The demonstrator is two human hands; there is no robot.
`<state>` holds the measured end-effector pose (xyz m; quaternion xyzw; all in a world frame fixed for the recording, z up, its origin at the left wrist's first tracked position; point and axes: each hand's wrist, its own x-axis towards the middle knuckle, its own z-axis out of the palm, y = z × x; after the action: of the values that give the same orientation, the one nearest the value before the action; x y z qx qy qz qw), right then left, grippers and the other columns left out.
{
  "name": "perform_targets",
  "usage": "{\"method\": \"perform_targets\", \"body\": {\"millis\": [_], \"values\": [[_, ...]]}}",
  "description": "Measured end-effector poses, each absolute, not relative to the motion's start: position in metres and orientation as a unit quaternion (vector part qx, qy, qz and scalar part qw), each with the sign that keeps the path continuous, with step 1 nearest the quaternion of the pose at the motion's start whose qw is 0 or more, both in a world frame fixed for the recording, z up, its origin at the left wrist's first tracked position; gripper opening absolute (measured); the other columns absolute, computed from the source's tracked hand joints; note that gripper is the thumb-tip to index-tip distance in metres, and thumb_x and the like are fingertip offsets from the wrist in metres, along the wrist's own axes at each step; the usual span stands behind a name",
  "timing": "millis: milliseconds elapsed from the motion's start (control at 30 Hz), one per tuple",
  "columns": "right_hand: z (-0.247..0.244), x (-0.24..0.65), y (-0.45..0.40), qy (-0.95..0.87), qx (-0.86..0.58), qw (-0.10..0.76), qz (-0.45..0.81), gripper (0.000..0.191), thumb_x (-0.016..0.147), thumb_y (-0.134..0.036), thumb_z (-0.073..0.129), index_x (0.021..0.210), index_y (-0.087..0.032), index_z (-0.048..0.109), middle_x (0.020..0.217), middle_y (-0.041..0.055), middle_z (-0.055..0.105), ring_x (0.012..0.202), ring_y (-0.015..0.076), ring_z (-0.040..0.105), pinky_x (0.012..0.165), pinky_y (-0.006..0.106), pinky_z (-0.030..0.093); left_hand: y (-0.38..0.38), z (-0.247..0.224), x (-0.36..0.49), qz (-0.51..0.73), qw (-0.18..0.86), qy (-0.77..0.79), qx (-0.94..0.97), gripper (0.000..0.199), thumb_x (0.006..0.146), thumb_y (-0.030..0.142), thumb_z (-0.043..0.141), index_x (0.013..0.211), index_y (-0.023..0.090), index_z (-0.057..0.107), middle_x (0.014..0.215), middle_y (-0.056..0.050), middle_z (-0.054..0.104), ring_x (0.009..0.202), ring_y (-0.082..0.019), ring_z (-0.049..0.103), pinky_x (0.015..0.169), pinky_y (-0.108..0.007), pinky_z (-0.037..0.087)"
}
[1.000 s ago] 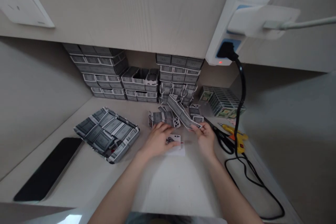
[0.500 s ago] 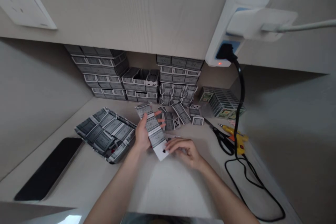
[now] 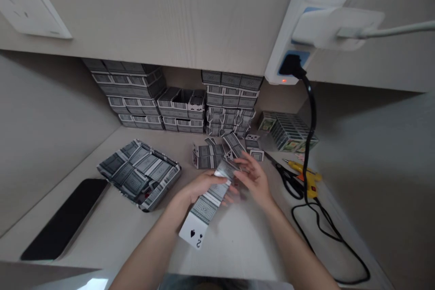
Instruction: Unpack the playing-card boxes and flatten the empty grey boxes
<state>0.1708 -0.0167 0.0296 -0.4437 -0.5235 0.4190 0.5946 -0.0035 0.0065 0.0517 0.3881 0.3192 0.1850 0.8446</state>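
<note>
A strip of joined playing cards point(image 3: 205, 207), backs up with a two of spades at its near end, slants across the middle of the desk. My left hand point(image 3: 204, 184) grips it around its middle, thumb on top and fingers beneath. At the strip's far end is my right hand point(image 3: 253, 176), its thumb and fingers around the end cards; part of this grip is blurred. Just beyond lie loose folded card pieces point(image 3: 209, 156) and another card strip point(image 3: 234, 145). To the left sits an open box made of cards point(image 3: 139, 170).
Stacked card boxes point(image 3: 181, 108) line the back. Plastic card cases point(image 3: 288, 131), black scissors point(image 3: 288, 181) and a yellow glue gun point(image 3: 311, 183) with a black cable are at the right. A dark flat object point(image 3: 63, 219) lies left. A power strip point(image 3: 285, 68) hangs above.
The strip has turned so its spade end points toward me and left. My left hand moved right along it, and my right hand went from the spade end to the far end.
</note>
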Motion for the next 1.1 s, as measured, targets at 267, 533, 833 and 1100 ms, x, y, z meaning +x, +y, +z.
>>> {"method": "perform_targets", "body": {"millis": [267, 533, 833, 1100], "values": [[0.013, 0.173, -0.009, -0.463, -0.559, 0.564, 0.394, 0.026, 0.063, -0.038, 0.065, 0.074, -0.014, 0.066, 0.068, 0.0040, 0.066, 0.060, 0.0151, 0.056, 0.056, 0.026, 0.043, 0.000, 0.042, 0.006, 0.137, 0.847, 0.296, 0.419, 0.040, 0.067, 0.034, 0.064, 0.097, 0.011, 0.054, 0.084, -0.016, 0.067, 0.068, -0.024, 0.065, 0.063, -0.035, 0.049], [0.014, 0.177, -0.008, -0.460, -0.545, 0.530, 0.458, 0.030, 0.059, -0.037, 0.069, 0.075, -0.013, 0.062, 0.065, 0.0015, 0.061, 0.056, 0.0123, 0.050, 0.052, 0.023, 0.039, 0.000, 0.038, 0.011, 0.150, 0.841, 0.324, 0.406, 0.038, 0.065, 0.036, 0.065, 0.092, 0.013, 0.052, 0.087, -0.013, 0.067, 0.062, -0.020, 0.064, 0.058, -0.032, 0.050], [0.018, 0.178, -0.012, -0.511, -0.577, 0.479, 0.420, 0.029, 0.059, -0.041, 0.067, 0.060, -0.013, 0.062, 0.052, -0.0027, 0.052, 0.050, 0.0100, 0.043, 0.047, 0.022, 0.033, -0.003, 0.038, 0.012, 0.157, 0.815, 0.302, 0.469, 0.029, 0.072, 0.042, 0.055, 0.077, 0.013, 0.057, 0.072, -0.008, 0.066, 0.049, -0.014, 0.058, 0.045, -0.023, 0.042], [0.022, 0.180, -0.011, -0.485, -0.593, 0.529, 0.365, 0.025, 0.061, -0.038, 0.066, 0.062, -0.013, 0.064, 0.054, -0.0012, 0.056, 0.052, 0.0114, 0.046, 0.048, 0.022, 0.036, -0.003, 0.038, 0.015, 0.175, 0.825, 0.286, 0.455, 0.032, 0.073, 0.037, 0.056, 0.097, 0.017, 0.046, 0.065, -0.003, 0.062, 0.046, -0.015, 0.057, 0.043, -0.024, 0.040]]}}
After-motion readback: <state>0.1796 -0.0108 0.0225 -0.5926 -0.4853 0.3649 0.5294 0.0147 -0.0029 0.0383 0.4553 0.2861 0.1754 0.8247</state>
